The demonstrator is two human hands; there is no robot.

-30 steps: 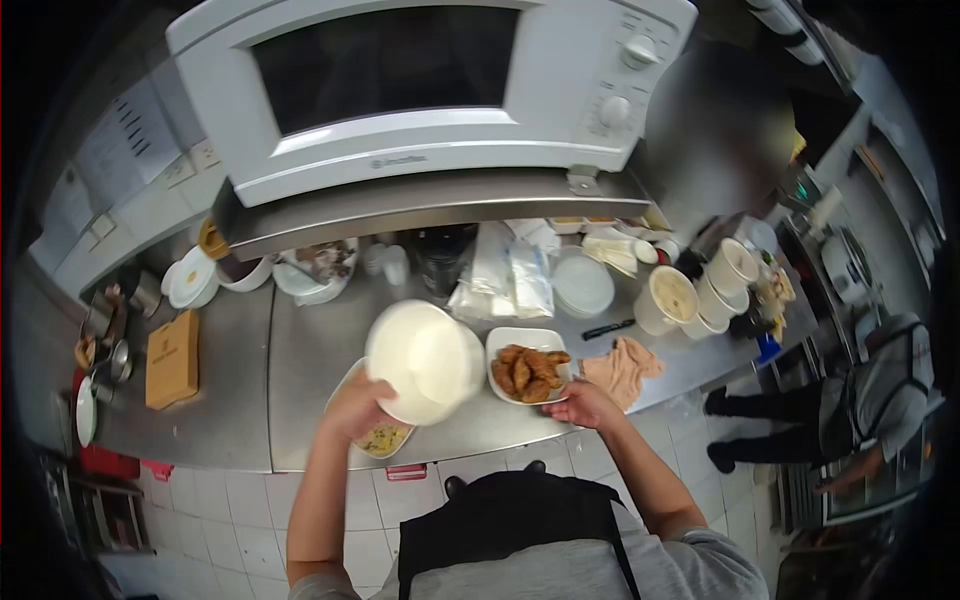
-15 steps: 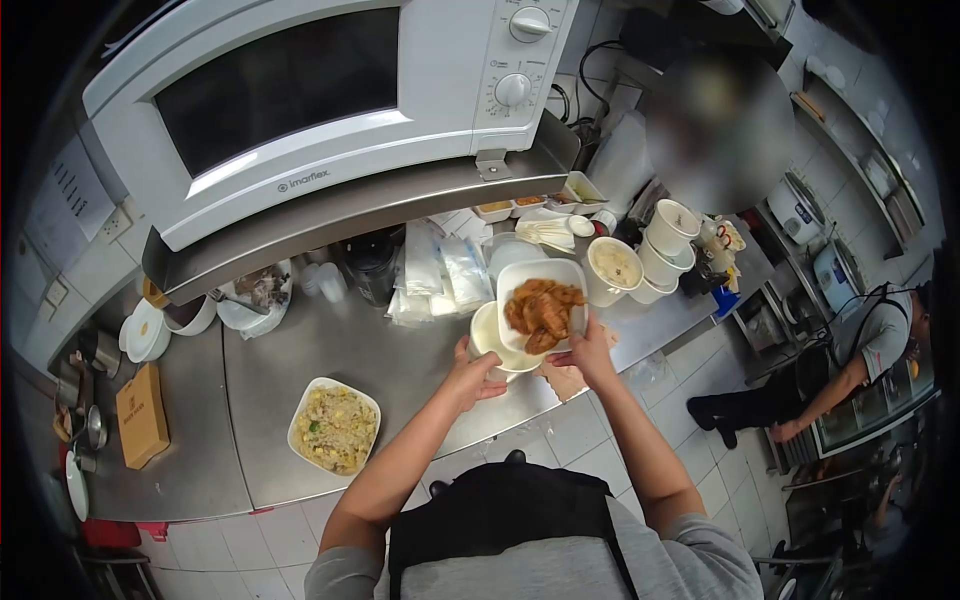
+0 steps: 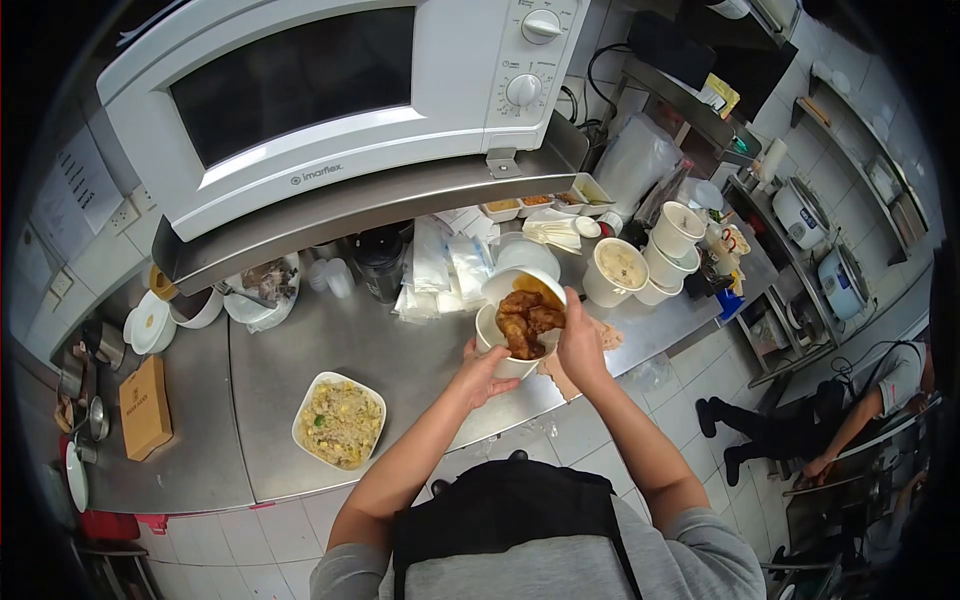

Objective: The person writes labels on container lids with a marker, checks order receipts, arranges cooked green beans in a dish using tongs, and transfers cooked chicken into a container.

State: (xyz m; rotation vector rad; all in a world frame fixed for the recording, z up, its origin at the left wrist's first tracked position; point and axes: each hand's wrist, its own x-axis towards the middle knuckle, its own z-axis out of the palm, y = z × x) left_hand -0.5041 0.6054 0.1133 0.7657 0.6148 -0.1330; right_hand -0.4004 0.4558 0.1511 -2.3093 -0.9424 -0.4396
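My left hand (image 3: 479, 376) wraps around the side of a white paper tub (image 3: 516, 368) above the counter's front part. In my right hand (image 3: 582, 346) is a white square bowl (image 3: 503, 284), tipped steeply over the tub. Glazed brown chicken pieces (image 3: 524, 322) lie at the bowl's lower edge, over the tub's mouth; some sauce coats the bowl's inside. How much is inside the tub is hidden. Left of my hands, a white square bowl (image 3: 300, 428) of fried rice (image 3: 342, 420) stands on the steel counter (image 3: 270, 380).
A white microwave (image 3: 300, 110) sits on a steel shelf above the counter. Filled paper tubs (image 3: 616, 272) stand to the right, plastic bags (image 3: 440, 270) behind, and a brown box (image 3: 146, 408) at left. Another person (image 3: 850, 410) is at the far right.
My right hand has tilted the square bowl from nearly level to steep, and the chicken has slid down toward the tub. The other person at right has shifted position.
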